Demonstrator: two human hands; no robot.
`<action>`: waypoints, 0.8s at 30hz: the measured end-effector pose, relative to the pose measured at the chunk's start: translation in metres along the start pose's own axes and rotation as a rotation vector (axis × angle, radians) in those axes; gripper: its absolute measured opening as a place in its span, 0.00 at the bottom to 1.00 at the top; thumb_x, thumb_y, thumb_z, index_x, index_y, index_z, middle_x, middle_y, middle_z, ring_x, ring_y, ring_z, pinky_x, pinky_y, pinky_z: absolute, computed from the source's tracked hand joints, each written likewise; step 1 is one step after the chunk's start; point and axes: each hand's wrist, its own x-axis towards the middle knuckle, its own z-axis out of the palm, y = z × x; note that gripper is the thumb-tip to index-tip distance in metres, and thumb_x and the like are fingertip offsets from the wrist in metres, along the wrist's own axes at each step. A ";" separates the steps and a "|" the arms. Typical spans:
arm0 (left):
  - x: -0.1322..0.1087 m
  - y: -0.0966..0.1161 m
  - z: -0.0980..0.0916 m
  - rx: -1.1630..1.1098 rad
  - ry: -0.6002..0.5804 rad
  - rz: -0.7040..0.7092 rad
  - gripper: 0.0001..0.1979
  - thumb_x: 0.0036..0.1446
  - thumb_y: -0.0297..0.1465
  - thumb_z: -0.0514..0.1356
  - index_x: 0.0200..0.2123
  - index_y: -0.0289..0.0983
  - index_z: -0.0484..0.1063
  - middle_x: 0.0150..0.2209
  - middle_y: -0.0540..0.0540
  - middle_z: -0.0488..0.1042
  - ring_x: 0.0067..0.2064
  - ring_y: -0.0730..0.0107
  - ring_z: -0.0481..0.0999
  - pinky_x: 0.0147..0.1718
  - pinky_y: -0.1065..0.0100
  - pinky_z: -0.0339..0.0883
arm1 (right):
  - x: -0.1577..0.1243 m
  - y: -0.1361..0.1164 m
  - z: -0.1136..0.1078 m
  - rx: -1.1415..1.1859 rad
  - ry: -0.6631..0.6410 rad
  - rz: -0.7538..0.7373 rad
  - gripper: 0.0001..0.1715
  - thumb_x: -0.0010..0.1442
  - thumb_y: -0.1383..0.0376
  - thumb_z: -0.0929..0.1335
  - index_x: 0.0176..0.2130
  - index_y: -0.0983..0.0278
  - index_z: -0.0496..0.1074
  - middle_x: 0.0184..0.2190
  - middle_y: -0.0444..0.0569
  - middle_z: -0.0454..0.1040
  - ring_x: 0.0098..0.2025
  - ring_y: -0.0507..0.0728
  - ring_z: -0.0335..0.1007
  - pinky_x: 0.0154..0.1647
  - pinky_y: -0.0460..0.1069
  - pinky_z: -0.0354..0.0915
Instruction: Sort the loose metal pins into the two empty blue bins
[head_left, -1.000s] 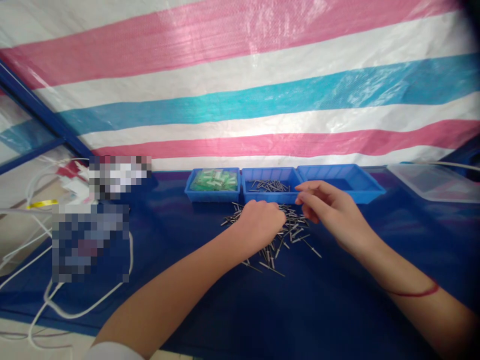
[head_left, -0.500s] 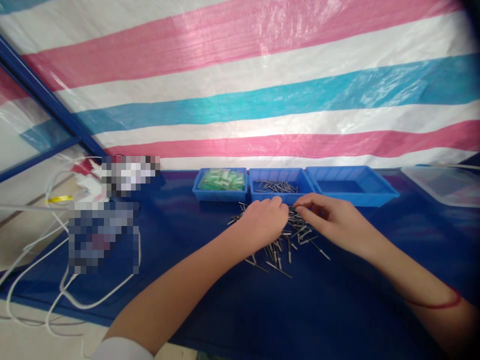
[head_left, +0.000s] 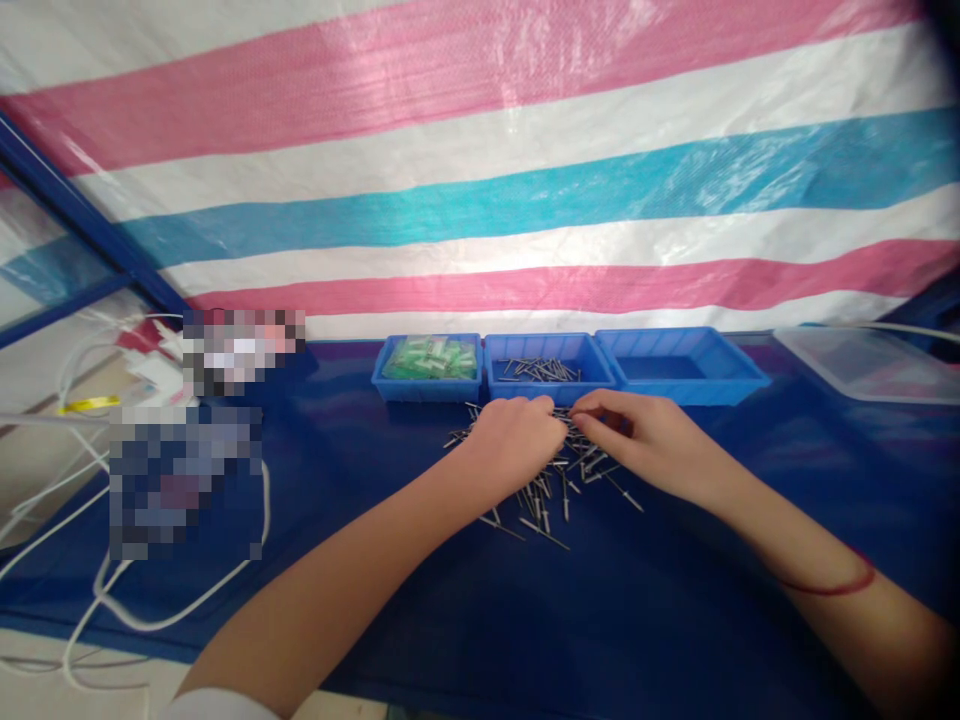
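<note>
A loose heap of small metal pins (head_left: 559,485) lies on the dark blue table (head_left: 600,600). My left hand (head_left: 514,440) rests on the heap with its fingers curled in. My right hand (head_left: 645,435) is beside it, fingertips pinched together and touching the left hand's fingers over the pins. What either hand grips is hidden by the fingers. Behind the heap stand three blue trays: the left tray (head_left: 390,385) holds green pieces, the middle tray (head_left: 600,375) holds more pins, and the right tray (head_left: 739,375) has nothing visible inside.
A clear plastic lid or tray (head_left: 870,365) sits at the far right. White cables (head_left: 150,600) loop over the table's left edge beside blurred-out items. A striped pink, white and turquoise tarpaulin (head_left: 480,180) closes the back.
My right hand came down from in front of the trays onto the pin heap and met my left hand. The camera swung a little and came back.
</note>
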 end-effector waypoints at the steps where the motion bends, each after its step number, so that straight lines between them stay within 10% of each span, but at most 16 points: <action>1: 0.002 0.002 0.001 0.010 -0.002 -0.004 0.12 0.62 0.32 0.54 0.35 0.35 0.76 0.36 0.43 0.74 0.37 0.60 0.77 0.31 0.66 0.68 | 0.000 0.000 0.000 0.003 -0.004 0.000 0.11 0.60 0.62 0.63 0.36 0.62 0.74 0.27 0.44 0.76 0.26 0.54 0.68 0.27 0.48 0.61; 16: 0.001 0.011 0.003 -0.111 -0.027 -0.182 0.12 0.62 0.31 0.52 0.39 0.34 0.75 0.38 0.40 0.75 0.38 0.53 0.79 0.32 0.59 0.73 | -0.001 0.002 0.005 0.009 -0.051 -0.011 0.14 0.62 0.58 0.62 0.35 0.61 0.74 0.27 0.44 0.76 0.26 0.55 0.68 0.28 0.49 0.61; 24: -0.035 0.012 0.007 -0.342 0.179 -0.288 0.15 0.67 0.36 0.45 0.39 0.37 0.69 0.39 0.46 0.70 0.38 0.64 0.75 0.37 0.65 0.69 | -0.004 -0.014 0.022 0.489 -0.057 0.128 0.18 0.59 0.51 0.65 0.33 0.62 0.72 0.26 0.45 0.73 0.25 0.52 0.66 0.26 0.47 0.61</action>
